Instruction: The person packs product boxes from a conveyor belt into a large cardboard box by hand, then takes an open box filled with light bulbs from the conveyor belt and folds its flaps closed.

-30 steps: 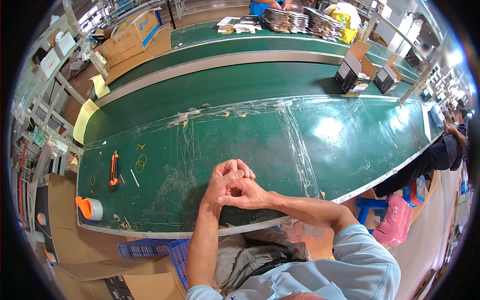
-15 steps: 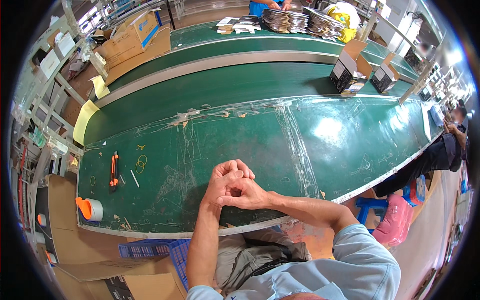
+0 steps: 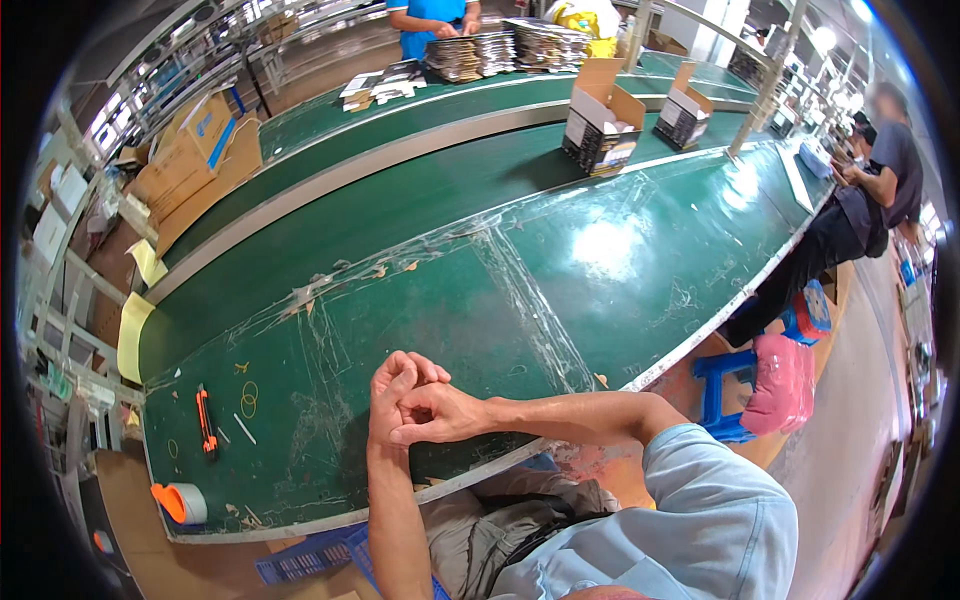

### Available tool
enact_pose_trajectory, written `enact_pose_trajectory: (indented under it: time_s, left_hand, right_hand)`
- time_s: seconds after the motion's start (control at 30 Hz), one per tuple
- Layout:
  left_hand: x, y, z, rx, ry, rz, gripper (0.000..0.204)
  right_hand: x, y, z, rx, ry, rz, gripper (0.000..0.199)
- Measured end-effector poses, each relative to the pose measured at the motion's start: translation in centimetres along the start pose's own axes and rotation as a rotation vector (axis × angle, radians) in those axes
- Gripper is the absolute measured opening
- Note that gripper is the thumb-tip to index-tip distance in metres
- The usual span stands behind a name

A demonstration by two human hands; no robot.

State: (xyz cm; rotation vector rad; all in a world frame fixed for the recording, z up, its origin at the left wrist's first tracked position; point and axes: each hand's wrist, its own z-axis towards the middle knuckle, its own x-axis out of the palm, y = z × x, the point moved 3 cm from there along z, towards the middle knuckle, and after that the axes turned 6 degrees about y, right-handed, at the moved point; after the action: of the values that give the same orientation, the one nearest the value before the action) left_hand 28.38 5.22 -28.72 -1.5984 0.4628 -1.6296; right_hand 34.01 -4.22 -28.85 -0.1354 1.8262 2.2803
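My left hand (image 3: pixel 388 392) and my right hand (image 3: pixel 446 412) are clasped together above the near edge of the green table (image 3: pixel 440 310). The fingers of both hands are bent and folded into each other, and no object shows between them. To their left on the tabletop lie an orange and black utility knife (image 3: pixel 206 424), yellow rubber bands (image 3: pixel 249 400) and a thin white stick (image 3: pixel 245 428). A roll of tape (image 3: pixel 182 503) with an orange part sits at the table's near left corner.
Two open printed cartons (image 3: pixel 600 130) (image 3: pixel 684 115) stand on the green conveyor belt (image 3: pixel 400 190) beyond the table. Across it, a person in blue (image 3: pixel 430 20) handles stacks of flat cardboard (image 3: pixel 480 55). At right are a pink-covered stool (image 3: pixel 780 385) and a person in dark clothes (image 3: pixel 890 165).
The view has swung to the right, so the table, knife and cartons appear farther left in the picture. Both hands stay clasped.
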Motion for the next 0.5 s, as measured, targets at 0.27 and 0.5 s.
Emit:
enact_pose_trajectory:
  time_s: [0.27, 0.5]
  left_hand:
    - [0.2, 0.3, 0.3, 0.157, -0.168, -0.015, 0.030]
    - [-0.6, 1.7, 0.2, 0.148, -0.202, 0.479, 0.018]
  right_hand:
    - [-5.6, 1.4, -0.8, 0.118, 0.078, 0.111, 0.030]
    - [-23.8, 0.4, -3.0, -0.061, -0.456, -0.694, 0.037]
